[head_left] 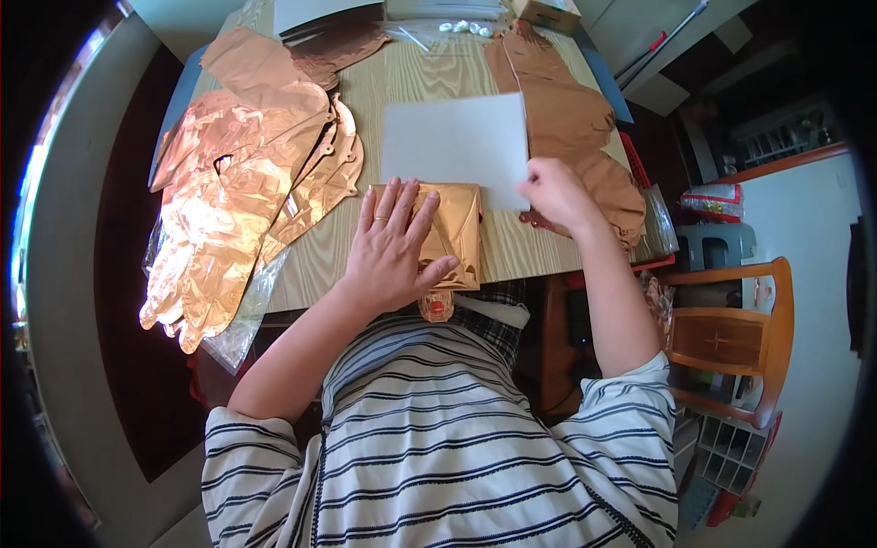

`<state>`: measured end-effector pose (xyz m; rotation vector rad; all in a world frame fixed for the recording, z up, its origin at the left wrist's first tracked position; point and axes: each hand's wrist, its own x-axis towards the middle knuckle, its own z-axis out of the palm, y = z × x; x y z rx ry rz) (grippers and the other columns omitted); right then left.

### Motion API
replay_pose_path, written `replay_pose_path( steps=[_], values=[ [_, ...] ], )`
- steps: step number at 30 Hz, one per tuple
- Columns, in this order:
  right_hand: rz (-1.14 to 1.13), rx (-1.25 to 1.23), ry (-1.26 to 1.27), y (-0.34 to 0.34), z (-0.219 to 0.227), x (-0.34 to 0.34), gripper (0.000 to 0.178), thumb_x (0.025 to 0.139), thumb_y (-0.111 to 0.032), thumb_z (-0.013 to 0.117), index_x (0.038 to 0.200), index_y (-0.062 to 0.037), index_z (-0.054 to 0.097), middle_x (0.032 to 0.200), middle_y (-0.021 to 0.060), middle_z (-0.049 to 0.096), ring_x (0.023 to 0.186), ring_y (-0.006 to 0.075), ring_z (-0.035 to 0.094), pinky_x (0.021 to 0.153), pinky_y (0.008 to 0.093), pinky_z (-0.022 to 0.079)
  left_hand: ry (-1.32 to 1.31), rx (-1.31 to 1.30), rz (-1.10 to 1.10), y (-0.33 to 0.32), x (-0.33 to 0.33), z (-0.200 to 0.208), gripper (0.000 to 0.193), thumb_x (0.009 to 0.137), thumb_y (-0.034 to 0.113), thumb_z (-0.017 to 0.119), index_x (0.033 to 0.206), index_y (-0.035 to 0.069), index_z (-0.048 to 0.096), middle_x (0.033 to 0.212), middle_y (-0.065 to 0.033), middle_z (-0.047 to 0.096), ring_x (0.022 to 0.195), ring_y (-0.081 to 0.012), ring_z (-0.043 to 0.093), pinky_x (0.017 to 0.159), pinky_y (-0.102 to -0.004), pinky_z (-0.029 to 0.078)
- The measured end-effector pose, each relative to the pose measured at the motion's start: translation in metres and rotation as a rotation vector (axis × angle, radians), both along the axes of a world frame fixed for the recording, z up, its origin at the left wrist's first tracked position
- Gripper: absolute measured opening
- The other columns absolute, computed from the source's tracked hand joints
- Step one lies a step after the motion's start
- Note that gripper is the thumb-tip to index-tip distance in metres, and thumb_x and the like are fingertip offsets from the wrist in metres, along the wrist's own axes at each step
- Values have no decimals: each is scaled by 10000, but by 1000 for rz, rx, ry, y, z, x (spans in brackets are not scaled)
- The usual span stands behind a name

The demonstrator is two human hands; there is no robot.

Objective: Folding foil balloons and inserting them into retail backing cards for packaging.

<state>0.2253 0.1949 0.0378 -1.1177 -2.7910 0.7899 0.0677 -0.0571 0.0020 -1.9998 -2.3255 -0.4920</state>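
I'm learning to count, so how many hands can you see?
2. The left hand lies flat on the folded golden foil; the right hand is curled at the white sheet's right edge. I see no others.

Below the white card (452, 137), folded foil (463, 233) is partly covered by the left hand (395, 239); beside the card, the right hand (560, 196) has its fingertips mostly hidden; beyond it, a pale sheet (324, 13) is cut off.

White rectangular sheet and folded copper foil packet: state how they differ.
The white rectangular sheet is matte; the folded copper foil packet is shiny and creased. The right hand curls closed at the sheet's right edge; the left hand lies flat on the packet. Both look roughly rectangular.
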Motion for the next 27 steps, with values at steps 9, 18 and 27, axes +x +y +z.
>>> replay_pose_path(
  steps=[9, 18, 27],
  values=[
    [227, -78, -279, -47, 33, -5, 213, 821, -201, 757, 789, -9, 672, 710, 145, 672, 677, 299, 657, 652, 403, 513, -7, 63, 16, -1, 1, -1, 815, 939, 617, 518, 1527, 63, 402, 1538, -259, 390, 1458, -449, 318, 1199, -585, 181],
    [358, 152, 357, -49, 9, -43, 175, 847, -177, 751, 960, -59, 689, 968, 120, 654, 944, 318, 661, 820, 409, 530, -312, -2, -21, 9, -28, 27, 697, 975, 427, 565, 1536, 60, 375, 1467, -248, 480, 1382, -393, 425, 1150, -514, 309],
    [392, 40, 122, -30, 6, -73, 204, 832, -85, 773, 979, -12, 652, 947, 130, 616, 923, 295, 669, 835, 384, 538, -722, -29, 26, 19, -107, 39, 373, 969, 83, 582, 1336, 29, 617, 1122, -150, 713, 932, -193, 700, 839, -327, 557]
  ],
)
